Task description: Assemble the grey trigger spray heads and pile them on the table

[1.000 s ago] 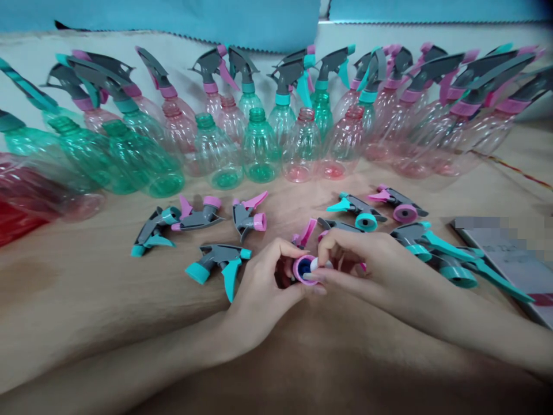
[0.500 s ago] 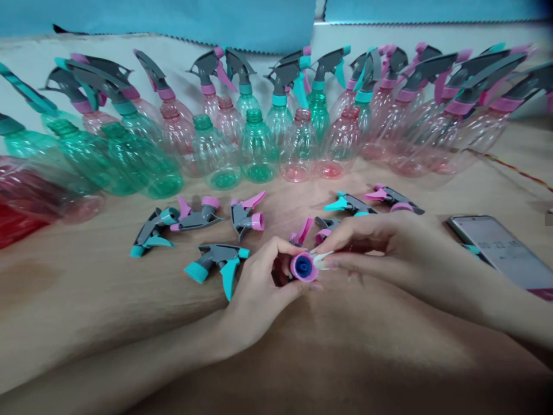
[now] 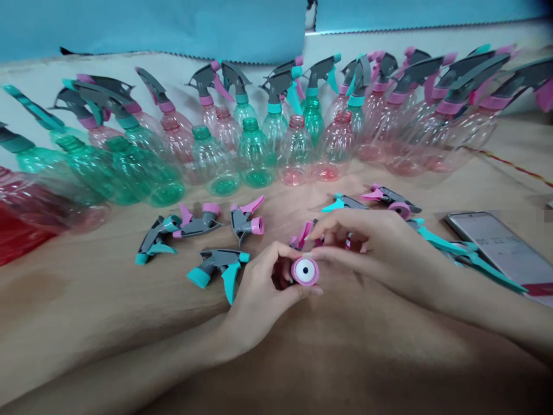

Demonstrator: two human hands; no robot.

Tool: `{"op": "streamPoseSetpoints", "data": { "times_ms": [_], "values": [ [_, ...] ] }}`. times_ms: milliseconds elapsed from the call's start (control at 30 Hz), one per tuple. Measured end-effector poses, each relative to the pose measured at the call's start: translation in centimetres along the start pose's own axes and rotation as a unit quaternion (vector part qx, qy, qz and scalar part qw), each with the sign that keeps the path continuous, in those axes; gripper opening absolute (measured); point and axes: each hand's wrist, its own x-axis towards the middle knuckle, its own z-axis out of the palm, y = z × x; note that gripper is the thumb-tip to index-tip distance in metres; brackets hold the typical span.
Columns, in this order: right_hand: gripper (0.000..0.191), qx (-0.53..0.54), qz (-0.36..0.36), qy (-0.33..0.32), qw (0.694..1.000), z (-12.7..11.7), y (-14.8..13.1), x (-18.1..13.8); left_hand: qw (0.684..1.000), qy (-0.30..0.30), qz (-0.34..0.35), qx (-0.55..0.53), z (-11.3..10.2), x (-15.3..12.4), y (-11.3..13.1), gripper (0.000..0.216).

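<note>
My left hand [image 3: 259, 294] is closed around a trigger spray head, its pink collar [image 3: 317, 278] turned up towards me. Inside that collar lies a flat white washer [image 3: 299, 268] with a dark hole in its middle. Most of the spray head's body is hidden by my left fingers. My right hand [image 3: 371, 242] is just beyond the collar, thumb tip close to its upper edge, with thumb and forefinger apart and nothing visible between them. Behind my right fingers, a pink trigger [image 3: 301, 235] of another spray head partly shows.
Loose spray heads lie to the left, including a teal one [image 3: 216, 268] and a pink one [image 3: 246, 222]. More lie on the right by a phone [image 3: 496, 242]. Several green and pink bottles [image 3: 257, 155] line the back, some topped with spray heads. Red plastic [image 3: 21, 230] is at far left.
The white washer has passed from my right fingers into the pink collar, covering its blue inside. My right thumb and forefinger have parted. The view has shifted slightly.
</note>
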Motion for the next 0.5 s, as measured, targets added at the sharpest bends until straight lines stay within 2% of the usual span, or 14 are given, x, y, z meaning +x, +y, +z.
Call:
{"op": "streamPoseSetpoints", "data": {
  "times_ms": [133,267,500],
  "values": [
    [0.006,-0.037,0.002,0.003,0.999,-1.6,0.2,0.2,1.000,-0.001,-0.001,0.004,0.1,0.0,0.1,0.033],
    [0.006,-0.071,-0.019,-0.070,0.995,-2.8,0.1,0.2,1.000,-0.004,-0.003,0.013,0.0,0.0,0.2,0.031],
    [0.009,-0.097,-0.102,-0.107,0.984,-2.6,-1.2,0.2,1.000,-0.002,-0.012,0.006,0.0,0.0,0.0,0.031]
  ]
}}
